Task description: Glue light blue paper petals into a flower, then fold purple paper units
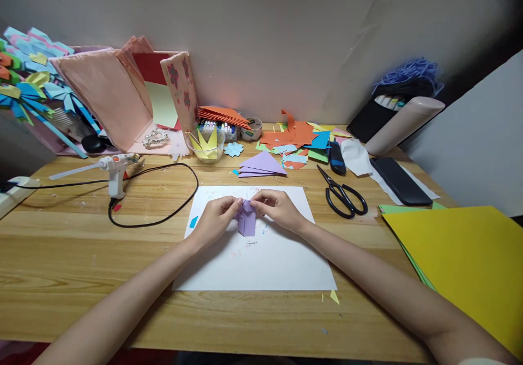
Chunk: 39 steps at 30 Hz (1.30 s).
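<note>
A small folded piece of purple paper (247, 224) is held over a white sheet (261, 269) on the wooden table. My left hand (217, 218) pinches its upper left edge between thumb and fingers. On the other side, my right hand (280, 208) pinches the upper right edge, fingers bent. The two hands are close together, with the paper's lower part hanging between them. Small colored marks and a blue scrap (193, 221) lie on the white sheet. Folded purple triangles (263, 165) rest just beyond it.
Black-handled scissors (343, 193) lie right of the sheet, near yellow paper (466, 256). A glue gun (116, 174) with a looping cable stands at the left. Colored scraps (292, 136), a plastic bowl (207, 150) and a dark case (400, 181) are along the back.
</note>
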{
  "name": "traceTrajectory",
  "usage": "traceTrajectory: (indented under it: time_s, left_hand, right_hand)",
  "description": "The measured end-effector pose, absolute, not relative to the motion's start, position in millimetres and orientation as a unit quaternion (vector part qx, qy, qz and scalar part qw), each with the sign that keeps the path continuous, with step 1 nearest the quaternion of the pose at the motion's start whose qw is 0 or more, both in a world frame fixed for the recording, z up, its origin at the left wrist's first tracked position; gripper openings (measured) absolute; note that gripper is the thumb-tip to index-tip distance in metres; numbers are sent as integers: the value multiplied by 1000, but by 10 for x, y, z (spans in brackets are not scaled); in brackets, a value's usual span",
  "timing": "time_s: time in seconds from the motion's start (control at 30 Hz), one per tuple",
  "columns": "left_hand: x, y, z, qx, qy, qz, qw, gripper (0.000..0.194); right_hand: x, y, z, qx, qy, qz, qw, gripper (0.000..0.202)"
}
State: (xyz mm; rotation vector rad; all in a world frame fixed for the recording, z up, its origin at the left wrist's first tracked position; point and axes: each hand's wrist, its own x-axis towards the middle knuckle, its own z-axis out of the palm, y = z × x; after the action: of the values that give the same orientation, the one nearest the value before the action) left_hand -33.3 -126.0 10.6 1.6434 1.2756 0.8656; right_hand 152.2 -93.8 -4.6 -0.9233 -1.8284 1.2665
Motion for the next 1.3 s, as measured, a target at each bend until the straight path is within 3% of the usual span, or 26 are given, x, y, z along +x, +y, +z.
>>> traceTrajectory:
  time_s: [0.17, 0.4, 0.67, 1.3]
  left_hand:
    - [-333, -1233, 68, 622, 517, 342, 478, 31]
    - [-344, -1228, 61, 635, 530, 339, 448, 28]
    - [-343, -1237, 35, 638, 519, 325, 467, 29]
    - [-330, -1217, 76, 606, 506, 341, 511, 28]
  right_hand:
    - [1521, -951, -40, -360, -712, 490, 351, 20]
    - [1524, -931, -40, -334, -692, 549, 329, 27]
    - [1533, -911, -47, -346, -689, 551, 320, 21]
    - [1523, -968, -55, -360, -739, 447, 352, 19]
